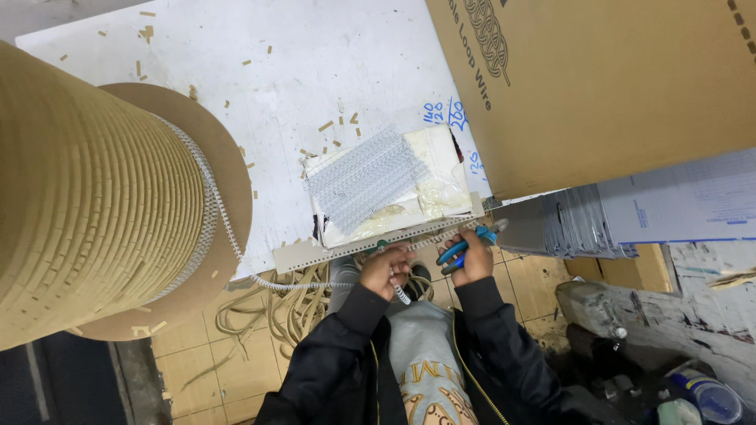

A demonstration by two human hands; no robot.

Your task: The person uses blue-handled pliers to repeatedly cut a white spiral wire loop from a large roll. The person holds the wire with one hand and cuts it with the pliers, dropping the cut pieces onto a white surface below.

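Note:
My left hand (386, 270) pinches a strip of white loop binding wire (299, 285) at the table's front edge; the strip runs left to a big spool (87, 197) wound with tan paper. My right hand (475, 260) grips blue-handled cutters (471, 240), their jaws pointing right along a perforated strip (346, 248) on the edge. Just behind the hands lies a pile of cut white wire lengths (362, 179) on a flat card.
A large cardboard box (598, 86) fills the upper right. A stack of grey sheets (567, 228) sits beside it. Tan paper ribbon (276, 307) lies heaped on the tiled floor. Small tan scraps dot the white table (315, 71).

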